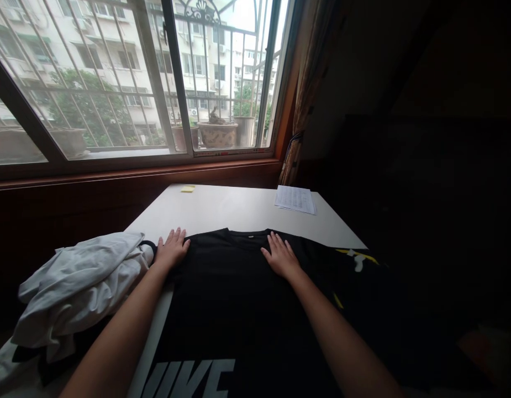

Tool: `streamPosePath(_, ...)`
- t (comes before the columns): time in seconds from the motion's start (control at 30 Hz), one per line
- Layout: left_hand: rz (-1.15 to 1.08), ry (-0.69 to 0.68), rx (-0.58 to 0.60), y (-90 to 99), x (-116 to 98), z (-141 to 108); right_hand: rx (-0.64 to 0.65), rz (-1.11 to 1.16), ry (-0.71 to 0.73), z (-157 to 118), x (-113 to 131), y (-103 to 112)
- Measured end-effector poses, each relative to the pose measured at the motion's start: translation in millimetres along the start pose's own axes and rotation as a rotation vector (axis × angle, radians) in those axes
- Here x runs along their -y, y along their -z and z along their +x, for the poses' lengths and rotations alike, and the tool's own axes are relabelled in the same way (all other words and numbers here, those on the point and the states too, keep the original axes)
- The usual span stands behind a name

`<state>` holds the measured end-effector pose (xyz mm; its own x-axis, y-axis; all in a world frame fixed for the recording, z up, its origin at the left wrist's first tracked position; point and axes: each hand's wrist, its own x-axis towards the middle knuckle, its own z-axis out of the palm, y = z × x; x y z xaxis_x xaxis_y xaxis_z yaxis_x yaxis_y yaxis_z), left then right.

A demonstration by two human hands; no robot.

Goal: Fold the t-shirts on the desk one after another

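A black T-shirt lies spread over the white table, its neckline toward the window and large pale lettering near me. On its left shoulder area my left hand rests flat, fingers apart. My right hand lies flat just right of the collar, fingers stretched out. Neither hand grips the cloth. Left of my left forearm is a heap of crumpled white and black clothing. At the right, dark cloth with yellow and white marks adjoins the shirt; where one ends and the other begins is too dark to tell.
The white table stands before a barred sliding window. A yellow sticky note and printed papers lie near its far edge. A tied curtain hangs at the window's right. The right side of the room is very dark.
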<state>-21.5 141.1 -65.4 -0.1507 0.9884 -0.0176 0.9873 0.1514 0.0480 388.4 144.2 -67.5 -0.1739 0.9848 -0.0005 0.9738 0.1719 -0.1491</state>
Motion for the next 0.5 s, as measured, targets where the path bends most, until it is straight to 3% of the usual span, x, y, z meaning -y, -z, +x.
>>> streamPosePath(0.5,0.000,-0.012,0.016,0.8,5.9,14.3,-0.008,0.027,-0.011,4.3,6.4,0.4)
